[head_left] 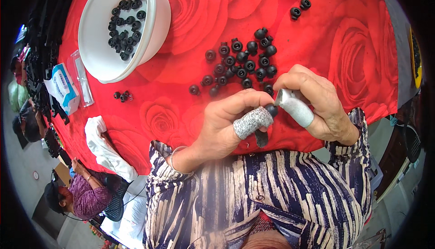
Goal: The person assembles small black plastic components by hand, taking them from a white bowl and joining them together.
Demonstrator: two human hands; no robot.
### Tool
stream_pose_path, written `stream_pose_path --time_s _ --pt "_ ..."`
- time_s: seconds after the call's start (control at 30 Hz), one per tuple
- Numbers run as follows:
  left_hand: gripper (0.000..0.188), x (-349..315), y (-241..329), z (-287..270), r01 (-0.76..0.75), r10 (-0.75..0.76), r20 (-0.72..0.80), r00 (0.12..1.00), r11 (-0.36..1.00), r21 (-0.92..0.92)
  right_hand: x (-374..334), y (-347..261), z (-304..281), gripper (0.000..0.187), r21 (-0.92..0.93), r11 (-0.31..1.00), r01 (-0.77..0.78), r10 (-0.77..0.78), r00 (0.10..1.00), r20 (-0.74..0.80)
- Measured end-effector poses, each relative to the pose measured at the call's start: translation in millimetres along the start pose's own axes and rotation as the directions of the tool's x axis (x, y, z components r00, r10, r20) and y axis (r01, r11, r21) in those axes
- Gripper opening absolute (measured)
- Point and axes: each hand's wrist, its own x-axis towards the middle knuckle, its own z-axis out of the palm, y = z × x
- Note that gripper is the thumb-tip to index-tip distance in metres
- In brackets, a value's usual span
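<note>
Near the table's front edge, my left hand [219, 124] pinches a round black cord stopper [271, 109] between finger and thumb. Speckled grey wrapping [252, 123] covers that thumb. Close to its right, my right hand [317, 104] is closed, with index finger and thumb pressed together. A white wrap [297, 111] is on the right thumb, and a small thin greyish edge shows at its tip; what it belongs to I cannot make out. Just beyond both hands lies a loose pile of black cord stoppers [242, 73], several with holes facing up.
A white basin [156, 31] with several black stoppers stands far left. Two stoppers [300, 9] lie far right; small black parts and a spring [123, 96] lie left. A tissue pack [63, 88], a clear plastic case [82, 79] and white cloth [106, 149] line the left edge. A person [88, 194] sits left.
</note>
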Motion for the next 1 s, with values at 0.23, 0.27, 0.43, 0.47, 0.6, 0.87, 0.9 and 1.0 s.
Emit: stream_pose_path --time_s 0.23,0.27,0.43,0.47,0.6,0.87,0.9,1.0 --pt "0.025 1.6 -0.4 0.2 -0.078 0.079 0.001 0.997 0.987 0.138 1.1 2.3 0.5 0.022 -0.011 0.999 0.031 -0.031 1.0 -0.004" --pt "0.025 1.5 -0.3 -0.7 -0.093 0.093 0.006 0.996 0.98 0.177 1.8 1.8 0.5 0.022 -0.008 1.0 0.03 -0.03 1.0 -0.004" --pt "0.026 1.4 0.6 -1.6 -0.087 0.085 0.018 0.996 0.978 0.192 0.7 3.7 0.0 0.022 0.006 0.999 0.036 -0.036 0.999 0.011" --pt "0.026 1.3 0.8 -1.4 -0.072 0.071 0.01 0.997 0.983 0.168 0.6 3.5 -0.2 0.022 0.006 0.999 0.034 -0.034 0.999 0.011" --pt "0.026 1.3 2.3 -1.9 -0.073 0.072 0.011 0.997 0.98 0.183 0.9 4.4 0.4 0.022 -0.008 0.999 0.05 -0.049 0.999 0.013" --pt "0.027 2.2 4.0 -4.0 -0.067 0.056 0.055 0.997 0.973 0.222 2.2 4.8 -1.4 0.022 -0.029 0.998 0.057 -0.056 0.998 0.043" --pt "0.027 2.3 4.2 -3.9 -0.066 0.055 0.055 0.997 0.973 0.223 2.7 5.1 -2.0 0.022 -0.027 0.998 0.058 -0.056 0.997 0.049" --pt "0.027 2.0 3.7 -3.4 -0.036 0.028 0.043 0.999 0.978 0.203 2.6 5.1 -2.3 0.023 -0.02 0.998 0.056 -0.055 0.997 0.053"
